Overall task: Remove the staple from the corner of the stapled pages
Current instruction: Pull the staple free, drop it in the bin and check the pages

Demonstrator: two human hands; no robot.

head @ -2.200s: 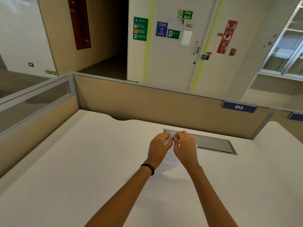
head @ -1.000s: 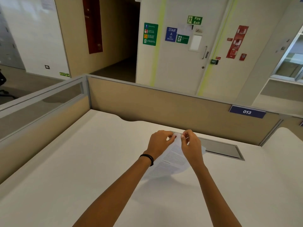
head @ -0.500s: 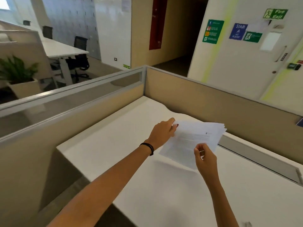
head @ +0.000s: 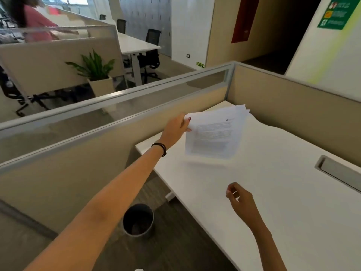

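A thin stack of printed white pages (head: 213, 133) hangs just above the white desk (head: 289, 202), its far sheets fanned apart at the top right corner. My left hand (head: 174, 130) pinches the pages at their upper left corner, arm stretched out. My right hand (head: 241, 200) is off the pages, nearer to me over the desk's front part, thumb and forefinger pinched together. Whether a staple sits between those fingertips is too small to tell.
A dark round waste bin (head: 138, 221) stands on the floor left of the desk edge. Beige partitions (head: 88, 153) with glass tops wall the desk on the left and back. A grey cable hatch (head: 340, 173) is set in the desk at right. Beyond are a potted plant (head: 93, 69) and a person (head: 33, 20).
My view has swung left, bringing the bin and floor into sight. My right hand has let go of the pages and pulled back toward me, pinched. The left hand alone holds them.
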